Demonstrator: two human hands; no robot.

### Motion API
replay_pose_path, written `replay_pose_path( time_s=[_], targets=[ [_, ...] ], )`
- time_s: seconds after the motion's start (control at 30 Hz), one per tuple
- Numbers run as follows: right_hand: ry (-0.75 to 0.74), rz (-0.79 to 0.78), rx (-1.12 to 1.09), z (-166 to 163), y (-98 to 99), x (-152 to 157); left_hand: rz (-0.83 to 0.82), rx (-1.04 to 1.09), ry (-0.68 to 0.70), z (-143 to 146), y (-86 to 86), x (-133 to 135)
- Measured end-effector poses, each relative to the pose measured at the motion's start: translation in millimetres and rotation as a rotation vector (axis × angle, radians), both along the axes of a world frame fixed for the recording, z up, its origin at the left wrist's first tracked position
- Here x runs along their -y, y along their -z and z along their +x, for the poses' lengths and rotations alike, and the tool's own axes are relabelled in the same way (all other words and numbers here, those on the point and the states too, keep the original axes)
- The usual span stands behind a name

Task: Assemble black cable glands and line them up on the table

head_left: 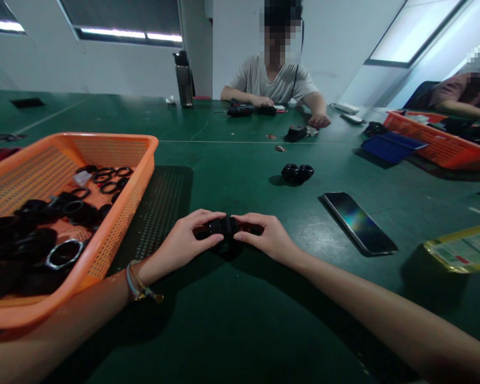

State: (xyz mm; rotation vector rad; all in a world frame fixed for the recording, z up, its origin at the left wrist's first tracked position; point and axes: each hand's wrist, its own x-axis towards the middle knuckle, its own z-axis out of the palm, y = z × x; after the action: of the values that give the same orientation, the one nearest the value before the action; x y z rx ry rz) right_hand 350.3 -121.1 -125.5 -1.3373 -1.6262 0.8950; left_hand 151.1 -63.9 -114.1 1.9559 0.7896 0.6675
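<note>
Between my hands, low over the green table [240,330], is a small black cylindrical fitting [224,226] lying sideways, with a wider collar near its right end. My left hand [196,232] pinches its left part between thumb and fingers. At the collar end, my right hand [260,234] closes on it in the same way. Fingers cover parts of the fitting, so its ends are hidden. Further off, to the right of my hands, a pair of black round fittings [297,173] sit side by side on the table.
An orange basket [152,146] with black fittings and rings stands at my left. To the right lie a phone [360,223] and a yellow-edged pack [464,248]. Across the table sits a person [274,82] near a bottle [184,80]. A blue tray [392,146] adjoins another orange basket [444,141].
</note>
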Motion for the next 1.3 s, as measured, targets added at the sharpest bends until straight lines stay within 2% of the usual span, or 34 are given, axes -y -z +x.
replay_pose_path(
  time_s=[0.13,0.47,1.3],
  targets=[
    [-0.043,0.028,-0.019,2.2,0.4,0.4,-0.005,-0.003,-0.001,0.2,-0.4,0.4],
    [0.011,-0.059,-0.064,-0.9,-0.4,-0.3,0.003,-0.005,0.01,-0.4,-0.1,0.2],
    [0.004,-0.058,-0.076,-0.4,0.7,-0.3,0.0,-0.011,0.003,-0.3,0.8,0.0]
  ],
)
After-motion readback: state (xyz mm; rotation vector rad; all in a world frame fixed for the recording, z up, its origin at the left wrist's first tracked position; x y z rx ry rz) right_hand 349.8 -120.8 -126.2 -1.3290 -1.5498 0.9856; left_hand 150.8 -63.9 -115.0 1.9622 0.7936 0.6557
